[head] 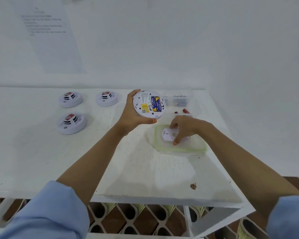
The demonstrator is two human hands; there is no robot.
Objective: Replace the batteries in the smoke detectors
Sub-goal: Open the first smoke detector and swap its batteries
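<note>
My left hand (130, 116) grips a round white smoke detector (146, 105), lifted off the table with its back towards me. Blue and yellow batteries (156, 104) sit in its open compartment. My right hand (185, 127) pinches a white round back cover (168, 134) that lies on a clear lid with a green rim (181, 150). Three more smoke detectors rest face up on the table at the left: one at the back left (70, 99), one at the back middle (107, 98) and one nearer me (72, 123).
A clear plastic box (179, 99) holding batteries stands at the back right, and two red batteries (184, 111) lie in front of it. A printed sheet (47, 30) hangs on the white wall. The white table (59, 161) ends just past the lid on the right.
</note>
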